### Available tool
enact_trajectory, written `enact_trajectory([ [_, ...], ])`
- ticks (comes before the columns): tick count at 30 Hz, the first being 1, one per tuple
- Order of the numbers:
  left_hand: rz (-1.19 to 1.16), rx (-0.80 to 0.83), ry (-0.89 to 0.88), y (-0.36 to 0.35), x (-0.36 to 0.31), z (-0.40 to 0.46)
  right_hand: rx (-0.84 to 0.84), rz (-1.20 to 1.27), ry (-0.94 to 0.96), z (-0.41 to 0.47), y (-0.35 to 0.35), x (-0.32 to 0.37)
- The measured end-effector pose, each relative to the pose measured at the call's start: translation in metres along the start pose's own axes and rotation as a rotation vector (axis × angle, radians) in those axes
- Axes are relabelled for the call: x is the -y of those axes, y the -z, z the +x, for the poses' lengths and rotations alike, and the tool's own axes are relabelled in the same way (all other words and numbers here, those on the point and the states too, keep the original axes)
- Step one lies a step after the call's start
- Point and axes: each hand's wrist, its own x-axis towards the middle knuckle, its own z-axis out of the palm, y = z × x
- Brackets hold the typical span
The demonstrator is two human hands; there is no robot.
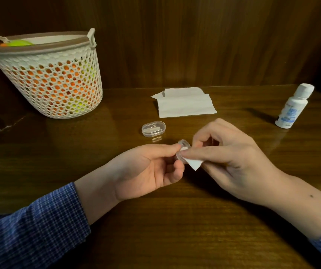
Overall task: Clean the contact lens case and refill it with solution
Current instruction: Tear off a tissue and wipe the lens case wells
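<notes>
My left hand pinches a small clear contact lens case between thumb and fingers, above the middle of the wooden table. My right hand grips a small piece of white tissue and presses it with the forefinger into the case's well. A white solution bottle with a white cap stands upright at the right. A small clear oval box lies shut just beyond my hands.
A stack of white tissues lies at the back middle of the table. A white mesh basket with orange and green things inside stands at the back left. A dark wood panel rises behind the table.
</notes>
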Motion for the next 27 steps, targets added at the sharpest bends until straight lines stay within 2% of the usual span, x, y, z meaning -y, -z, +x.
enact_trajectory([
  [4,0.019,0.004,0.035,0.000,0.000,-0.001,0.114,0.045,-0.039,-0.001,-0.001,0.002],
  [9,0.171,-0.073,-0.039,-0.004,0.002,0.000,0.212,0.105,-0.148,0.000,0.001,0.007],
  [20,0.357,-0.192,-0.140,-0.012,0.007,0.001,0.229,0.181,-0.275,0.000,-0.004,0.011],
  [24,0.387,-0.149,-0.126,-0.012,0.006,0.000,0.246,0.224,-0.293,0.001,-0.002,0.011],
  [27,0.344,-0.077,-0.100,-0.009,0.002,0.000,0.204,0.400,-0.339,0.001,0.004,0.009],
])
